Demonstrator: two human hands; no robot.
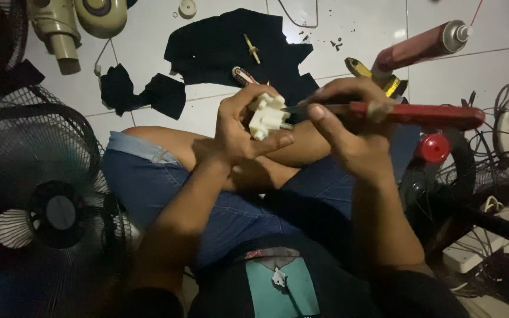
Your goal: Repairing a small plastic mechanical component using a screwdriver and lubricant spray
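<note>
Item: small white plastic fan part [268,115], gripped in our left hand [240,132] above our lap, over the tiled floor [378,23]. Right hand [349,126] fingers closed on a red-handled screwdriver [410,113], tip at the part. Risk, we judge: the tip slipping and jabbing our left fingers.

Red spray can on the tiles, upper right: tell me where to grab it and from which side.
Grip the red spray can around the middle of its body, coming down from above with fingers across its width. It lies on its side on the white tile floor, nozzle end pointing up and right, so the round body is fully exposed. Its lower end sits by the yellow-handled pliers, so stay clear of that end.
</note>
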